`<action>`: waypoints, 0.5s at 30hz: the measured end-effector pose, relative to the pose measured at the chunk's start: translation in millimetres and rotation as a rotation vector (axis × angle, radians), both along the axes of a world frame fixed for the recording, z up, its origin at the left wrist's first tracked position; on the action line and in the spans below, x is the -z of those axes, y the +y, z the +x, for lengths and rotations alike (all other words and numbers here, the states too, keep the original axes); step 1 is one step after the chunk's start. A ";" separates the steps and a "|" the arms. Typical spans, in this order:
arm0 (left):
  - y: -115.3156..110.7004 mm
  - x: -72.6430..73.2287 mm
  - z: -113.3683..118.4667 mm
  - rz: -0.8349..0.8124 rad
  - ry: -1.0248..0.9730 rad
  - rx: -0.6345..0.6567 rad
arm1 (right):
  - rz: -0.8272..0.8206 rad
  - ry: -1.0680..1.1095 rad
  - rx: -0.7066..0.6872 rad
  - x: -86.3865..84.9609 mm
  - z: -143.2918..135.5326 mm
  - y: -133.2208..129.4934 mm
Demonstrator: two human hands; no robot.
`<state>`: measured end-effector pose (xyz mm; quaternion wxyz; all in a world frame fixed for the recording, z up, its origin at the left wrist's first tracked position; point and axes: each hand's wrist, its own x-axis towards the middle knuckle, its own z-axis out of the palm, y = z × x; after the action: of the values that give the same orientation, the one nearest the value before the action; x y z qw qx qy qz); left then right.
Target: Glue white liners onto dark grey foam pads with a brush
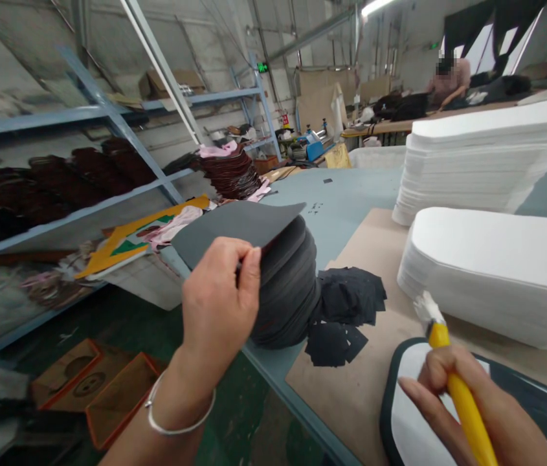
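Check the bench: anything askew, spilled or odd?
Small black pieces lie in a loose, uneven heap beside the dark grey stack, unlike the neater front white stack. One dark scrap sits alone farther back on the blue-grey table. No spill stands out.

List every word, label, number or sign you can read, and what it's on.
No text can be read.
Green sign, background: too small.
Farther green sign: too small.
Red sign, background: too small.
Dark marks on the blue-grey table: too blurred.
Round mark on the cardboard box: too blurred.
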<state>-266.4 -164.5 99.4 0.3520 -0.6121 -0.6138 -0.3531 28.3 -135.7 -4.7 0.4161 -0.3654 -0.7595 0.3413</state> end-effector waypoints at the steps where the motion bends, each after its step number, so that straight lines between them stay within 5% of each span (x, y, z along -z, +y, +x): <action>1: 0.8 3.1 10.3 0.003 0.024 0.061 | 0.036 0.026 -0.015 -16.0 -8.6 3.8; 5: 4.3 10.8 46.8 -0.007 0.046 0.196 | 0.055 0.184 -0.017 -65.6 -54.3 22.3; 10: -13.1 23.2 76.9 0.025 -0.001 0.375 | 0.027 0.295 0.098 -94.0 -103.8 45.5; 13: -28.4 48.3 94.3 0.108 0.010 0.636 | 0.136 0.265 0.170 -97.8 -95.3 48.5; 15: -29.4 71.3 101.1 -0.128 -0.194 0.845 | 0.232 0.181 0.209 -90.7 -71.8 47.6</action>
<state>-165.4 -193.9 28.2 0.0788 -0.7938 -0.3606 -0.4834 -43.6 -88.1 86.0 0.5553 -0.3598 -0.7111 0.2379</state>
